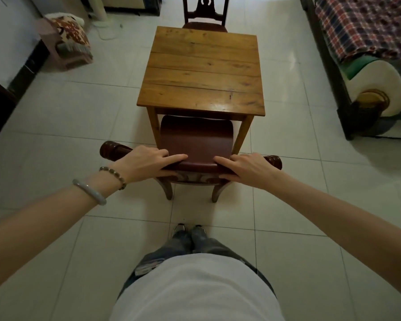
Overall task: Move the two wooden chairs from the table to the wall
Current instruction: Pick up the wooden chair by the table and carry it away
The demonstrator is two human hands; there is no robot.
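Left hand (146,162) and right hand (245,169) are gripping the top rail of the near chair (196,140), its seat tucking under the table (202,70) edge. Far chair (205,12) is sitting opposite; tiled floor (79,117) is lying open on both sides. No readable writing.

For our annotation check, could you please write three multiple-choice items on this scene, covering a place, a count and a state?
1. Where is the near chair's seat?
A. Partly under the table
B. On the bed
C. Against the wall

2. How many bracelets are on the left wrist?
A. None
B. One
C. Two

3. What are the hands doing?
A. Hanging free
B. Both on the near chair's top rail
C. Resting on the tabletop

Key: 1 A, the near chair has its seat tucked beneath the table; 2 C, a bangle and a beaded bracelet; 3 B, left hand and right hand have a grip on the rail.
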